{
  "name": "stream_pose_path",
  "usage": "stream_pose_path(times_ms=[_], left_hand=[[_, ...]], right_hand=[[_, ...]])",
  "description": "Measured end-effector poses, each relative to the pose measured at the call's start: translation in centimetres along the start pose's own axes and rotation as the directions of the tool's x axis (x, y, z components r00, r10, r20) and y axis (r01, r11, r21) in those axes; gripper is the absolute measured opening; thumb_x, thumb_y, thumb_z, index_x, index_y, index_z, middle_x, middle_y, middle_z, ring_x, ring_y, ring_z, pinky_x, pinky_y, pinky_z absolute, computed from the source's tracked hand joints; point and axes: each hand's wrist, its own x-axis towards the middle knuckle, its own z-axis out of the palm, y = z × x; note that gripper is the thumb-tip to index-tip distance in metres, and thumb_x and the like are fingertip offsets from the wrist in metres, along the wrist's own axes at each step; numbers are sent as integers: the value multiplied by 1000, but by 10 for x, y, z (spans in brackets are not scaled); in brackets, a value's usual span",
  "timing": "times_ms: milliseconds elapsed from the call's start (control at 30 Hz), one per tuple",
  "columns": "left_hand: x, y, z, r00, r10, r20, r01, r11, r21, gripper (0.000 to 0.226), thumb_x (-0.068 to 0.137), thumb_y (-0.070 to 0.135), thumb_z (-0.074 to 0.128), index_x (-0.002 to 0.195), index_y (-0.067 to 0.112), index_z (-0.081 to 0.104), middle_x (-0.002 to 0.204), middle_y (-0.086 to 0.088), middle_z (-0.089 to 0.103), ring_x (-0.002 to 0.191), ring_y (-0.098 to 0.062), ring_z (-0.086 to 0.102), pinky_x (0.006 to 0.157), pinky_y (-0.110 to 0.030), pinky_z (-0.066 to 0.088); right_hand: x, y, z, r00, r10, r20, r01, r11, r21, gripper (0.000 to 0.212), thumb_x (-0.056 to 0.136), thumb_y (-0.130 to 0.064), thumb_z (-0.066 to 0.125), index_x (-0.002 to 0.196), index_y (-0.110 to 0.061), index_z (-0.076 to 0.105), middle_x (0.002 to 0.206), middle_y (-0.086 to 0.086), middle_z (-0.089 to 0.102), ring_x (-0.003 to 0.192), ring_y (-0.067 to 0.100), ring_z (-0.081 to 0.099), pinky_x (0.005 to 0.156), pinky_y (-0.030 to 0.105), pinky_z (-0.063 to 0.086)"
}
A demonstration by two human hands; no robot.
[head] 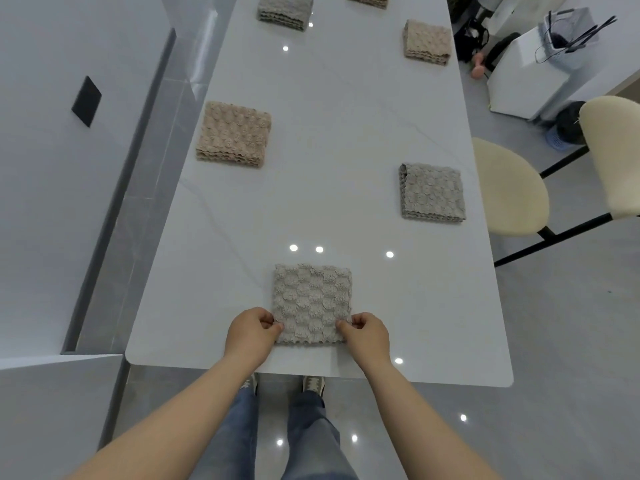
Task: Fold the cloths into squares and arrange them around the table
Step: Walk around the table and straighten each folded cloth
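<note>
Pinching the near corners of a folded grey cloth [312,303] with both hands, left [250,336] and right [367,337], I square it at the tabletop [329,140] edge, matching 5 squares already placed.

Long white glossy table [346,133] runs 6 to 12 o'clock, ceiling-light reflections dotting top. White wall [52,168] at 9 o'clock with dark rectangular plate [86,101]; grey baseboard strip [138,188] beside it. Two cream chairs [509,188] on black legs at 3 o'clock. White cabinet [526,77] at 2 o'clock. Pale grey glossy floor [571,323].
</note>
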Motion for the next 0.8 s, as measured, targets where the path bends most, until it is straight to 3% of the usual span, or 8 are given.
stream_pose_path(times_ms=[100,700,800], left_hand=[[-2,6,8,1000,14,-9,-14,1000,-2,15,84,19,68,89,4,68,62,7,53,73,-19,55,60,-25,35],[-11,31,47,999,32,-17,-32,999,8,12,84,18,67,87,7,67,65,3,55,72,-20,55,65,-25,35],[-14,33,51,999,34,-18,-34,999,12,9,84,19,67,83,10,65,64,5,54,72,-19,55,59,-25,35]], right_hand=[[4,6,-7,1000,-4,-4,4,1000,2,19,84,-23,67,76,-14,53,68,-5,52,65,13,49,54,21,33],[16,33,-44,1000,-10,-4,10,1000,20,17,85,-23,66,78,-13,54,70,-5,54,61,7,48,52,19,30],[15,36,-47,1000,-10,-6,11,999,31,15,86,-22,65,82,-12,55,71,-5,54,64,8,49,52,17,31]])
